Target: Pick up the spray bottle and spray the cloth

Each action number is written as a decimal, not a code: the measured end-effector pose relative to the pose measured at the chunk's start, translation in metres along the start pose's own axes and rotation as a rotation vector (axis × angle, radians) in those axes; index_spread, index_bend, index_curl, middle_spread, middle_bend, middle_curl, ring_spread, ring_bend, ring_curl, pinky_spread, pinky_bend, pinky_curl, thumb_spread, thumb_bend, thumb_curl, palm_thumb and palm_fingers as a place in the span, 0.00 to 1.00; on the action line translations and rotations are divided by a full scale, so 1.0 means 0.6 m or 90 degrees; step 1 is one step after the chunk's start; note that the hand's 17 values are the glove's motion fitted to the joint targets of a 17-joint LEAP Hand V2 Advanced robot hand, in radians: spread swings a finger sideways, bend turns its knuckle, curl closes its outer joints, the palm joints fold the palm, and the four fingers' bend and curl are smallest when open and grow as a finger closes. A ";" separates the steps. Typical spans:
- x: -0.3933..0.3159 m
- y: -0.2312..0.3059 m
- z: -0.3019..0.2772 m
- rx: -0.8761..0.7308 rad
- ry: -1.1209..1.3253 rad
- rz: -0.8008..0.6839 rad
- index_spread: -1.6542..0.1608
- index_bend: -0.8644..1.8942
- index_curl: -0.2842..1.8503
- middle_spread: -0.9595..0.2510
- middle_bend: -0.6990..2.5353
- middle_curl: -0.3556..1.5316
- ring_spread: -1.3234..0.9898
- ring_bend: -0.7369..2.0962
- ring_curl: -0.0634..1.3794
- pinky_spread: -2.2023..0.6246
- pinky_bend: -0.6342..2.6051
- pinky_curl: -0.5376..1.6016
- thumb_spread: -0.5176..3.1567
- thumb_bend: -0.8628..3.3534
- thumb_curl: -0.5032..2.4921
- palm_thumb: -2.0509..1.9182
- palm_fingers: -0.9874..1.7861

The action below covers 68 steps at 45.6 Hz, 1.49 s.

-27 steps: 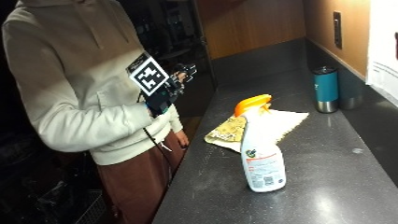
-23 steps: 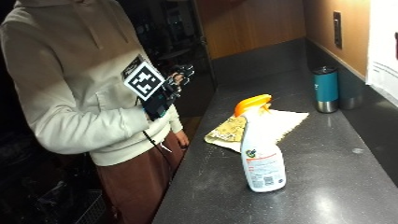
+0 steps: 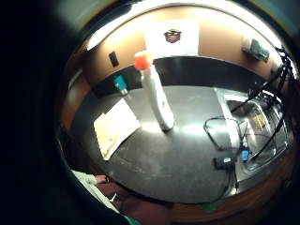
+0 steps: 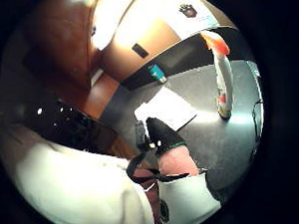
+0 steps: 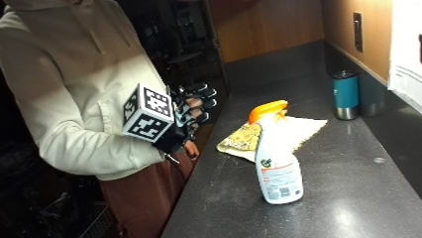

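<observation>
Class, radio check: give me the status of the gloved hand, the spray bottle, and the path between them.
Gloved right hand off the counter's edge, holding nothing. Spray bottle upright, untouched, beside the cloth. Nothing between hand and bottle.

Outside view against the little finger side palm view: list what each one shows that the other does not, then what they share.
Only the outside view shows the gloved right hand, raised at the person's chest, away from the counter and holding nothing. Only the palm view shows a sink and black cables past the bottle. Both show the spray bottle upright on the dark counter, the cloth flat beside it, and a teal cup near the wall.
</observation>
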<state>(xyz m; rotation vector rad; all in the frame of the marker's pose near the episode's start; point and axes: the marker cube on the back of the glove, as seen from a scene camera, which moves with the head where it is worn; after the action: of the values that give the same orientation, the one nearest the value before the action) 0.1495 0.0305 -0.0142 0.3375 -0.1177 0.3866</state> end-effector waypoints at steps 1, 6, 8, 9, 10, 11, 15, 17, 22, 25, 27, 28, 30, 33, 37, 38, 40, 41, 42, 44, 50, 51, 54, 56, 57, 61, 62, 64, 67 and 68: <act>0.006 -0.002 0.003 0.004 -0.006 0.009 0.71 0.35 0.22 0.75 0.30 0.32 0.56 0.37 0.17 0.85 0.27 0.36 0.41 0.22 0.26 0.65 0.41; 0.029 -0.009 0.023 0.020 -0.042 0.057 0.72 0.36 0.22 0.76 0.30 0.33 0.56 0.38 0.19 0.85 0.27 0.37 0.41 0.21 0.27 0.65 0.41; 0.037 -0.013 0.030 0.026 -0.058 0.076 0.73 0.36 0.22 0.76 0.30 0.33 0.56 0.38 0.19 0.85 0.27 0.37 0.41 0.21 0.27 0.65 0.41; 0.041 -0.015 0.033 0.029 -0.065 0.085 0.73 0.36 0.22 0.76 0.30 0.33 0.56 0.39 0.19 0.85 0.27 0.37 0.41 0.20 0.27 0.65 0.41; 0.045 -0.018 0.036 0.031 -0.073 0.094 0.73 0.36 0.22 0.76 0.30 0.33 0.56 0.39 0.19 0.85 0.28 0.38 0.41 0.20 0.27 0.65 0.41; 0.049 -0.019 0.040 0.032 -0.081 0.102 0.73 0.36 0.22 0.76 0.30 0.33 0.56 0.39 0.20 0.85 0.27 0.38 0.41 0.20 0.27 0.65 0.41; 0.059 -0.021 0.059 0.035 -0.117 0.141 0.74 0.36 0.23 0.77 0.30 0.34 0.56 0.39 0.20 0.85 0.27 0.38 0.41 0.20 0.28 0.65 0.42; 0.063 -0.022 0.069 0.039 -0.139 0.166 0.74 0.36 0.23 0.77 0.30 0.34 0.56 0.39 0.21 0.85 0.27 0.38 0.41 0.20 0.28 0.65 0.42; 0.075 -0.028 0.091 0.045 -0.184 0.222 0.75 0.36 0.23 0.78 0.31 0.35 0.56 0.40 0.21 0.85 0.27 0.39 0.41 0.20 0.28 0.66 0.42; 0.083 -0.032 0.106 0.042 -0.197 0.243 0.75 0.35 0.23 0.78 0.31 0.35 0.56 0.41 0.22 0.83 0.28 0.39 0.41 0.20 0.28 0.66 0.44; 0.087 -0.035 0.116 0.039 -0.204 0.254 0.75 0.35 0.22 0.78 0.30 0.35 0.56 0.42 0.23 0.83 0.28 0.39 0.41 0.20 0.28 0.66 0.44; 0.089 -0.037 0.121 0.037 -0.209 0.260 0.76 0.35 0.22 0.78 0.30 0.35 0.56 0.42 0.23 0.82 0.29 0.40 0.41 0.20 0.28 0.66 0.44; 0.094 -0.041 0.130 0.034 -0.218 0.272 0.76 0.35 0.22 0.78 0.30 0.35 0.56 0.42 0.23 0.82 0.29 0.40 0.41 0.20 0.28 0.66 0.44; 0.102 -0.047 0.144 0.029 -0.229 0.291 0.76 0.35 0.22 0.78 0.30 0.36 0.55 0.43 0.24 0.82 0.29 0.40 0.41 0.20 0.29 0.66 0.44; 0.111 -0.054 0.160 0.019 -0.236 0.312 0.76 0.35 0.22 0.78 0.30 0.36 0.56 0.43 0.24 0.81 0.30 0.41 0.41 0.20 0.29 0.66 0.43; 0.113 -0.056 0.164 0.016 -0.238 0.316 0.76 0.35 0.22 0.78 0.30 0.36 0.56 0.43 0.24 0.81 0.30 0.41 0.41 0.20 0.29 0.66 0.43; 0.116 -0.059 0.171 0.013 -0.241 0.323 0.76 0.35 0.22 0.78 0.30 0.36 0.56 0.42 0.24 0.81 0.30 0.41 0.40 0.20 0.29 0.66 0.43; 0.118 -0.060 0.174 0.011 -0.243 0.327 0.76 0.35 0.22 0.78 0.30 0.36 0.56 0.42 0.25 0.81 0.30 0.41 0.40 0.20 0.29 0.66 0.43; 0.119 -0.061 0.177 0.009 -0.244 0.330 0.76 0.35 0.22 0.78 0.30 0.36 0.56 0.42 0.24 0.81 0.30 0.41 0.40 0.20 0.29 0.66 0.43; 0.123 -0.063 0.184 0.006 -0.247 0.339 0.76 0.35 0.22 0.78 0.30 0.36 0.56 0.42 0.24 0.81 0.30 0.41 0.40 0.20 0.29 0.66 0.43; 0.135 -0.070 0.201 0.004 -0.260 0.368 0.76 0.36 0.22 0.78 0.31 0.37 0.56 0.42 0.24 0.81 0.30 0.41 0.40 0.20 0.29 0.66 0.42; 0.136 -0.071 0.203 0.003 -0.262 0.371 0.76 0.36 0.22 0.78 0.31 0.37 0.56 0.42 0.24 0.81 0.30 0.41 0.40 0.20 0.29 0.66 0.42; 0.138 -0.073 0.211 0.000 -0.267 0.375 0.76 0.36 0.22 0.78 0.31 0.37 0.56 0.42 0.24 0.81 0.30 0.41 0.40 0.20 0.29 0.66 0.42; 0.139 -0.076 0.215 -0.002 -0.269 0.376 0.76 0.36 0.23 0.78 0.31 0.37 0.56 0.42 0.24 0.81 0.30 0.41 0.40 0.20 0.29 0.66 0.42; 0.139 -0.077 0.216 -0.003 -0.270 0.376 0.76 0.36 0.23 0.78 0.31 0.37 0.56 0.42 0.24 0.81 0.30 0.41 0.40 0.20 0.29 0.66 0.42; 0.144 -0.083 0.222 -0.003 -0.280 0.384 0.76 0.36 0.23 0.78 0.31 0.37 0.56 0.41 0.24 0.81 0.30 0.41 0.40 0.20 0.29 0.66 0.43; 0.145 -0.085 0.224 -0.003 -0.285 0.387 0.76 0.36 0.23 0.78 0.31 0.37 0.56 0.41 0.24 0.81 0.30 0.41 0.40 0.20 0.29 0.66 0.43; 0.148 -0.088 0.228 -0.005 -0.293 0.393 0.76 0.36 0.23 0.78 0.31 0.37 0.56 0.41 0.24 0.81 0.30 0.41 0.40 0.20 0.29 0.66 0.43; 0.151 -0.094 0.232 -0.010 -0.304 0.398 0.76 0.36 0.23 0.78 0.31 0.37 0.56 0.41 0.24 0.81 0.29 0.41 0.40 0.20 0.29 0.66 0.43; 0.152 -0.096 0.234 -0.012 -0.308 0.399 0.76 0.36 0.23 0.77 0.31 0.37 0.55 0.41 0.24 0.81 0.29 0.41 0.40 0.20 0.29 0.66 0.43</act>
<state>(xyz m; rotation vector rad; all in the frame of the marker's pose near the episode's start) 0.2491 -0.0360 0.1161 0.3675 -0.7103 0.9182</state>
